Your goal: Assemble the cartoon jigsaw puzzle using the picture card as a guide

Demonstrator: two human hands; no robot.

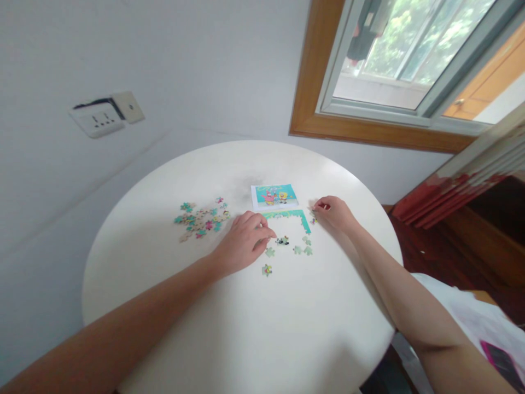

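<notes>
My left hand [246,241] rests over the white table with its fingers curled and pressed together. Its fingertips reach the left end of a small dark-and-pale cluster of puzzle pieces [283,241]; whatever they pinch is too small to make out. On the right, my right hand [335,214] pinches a puzzle piece at the edge of a small group of puzzle pieces [314,220]. Between the hands lies a partly joined teal puzzle border [303,220], a top strip with a right corner. Behind it is a cartoon reference picture [275,196].
A loose pile of puzzle pieces [200,221] spreads left of my left hand. Several pale green pieces [303,250] and a single yellow-marked piece [267,270] lie nearer me. The round white table [254,339] meets the wall near a wood-framed window [303,109].
</notes>
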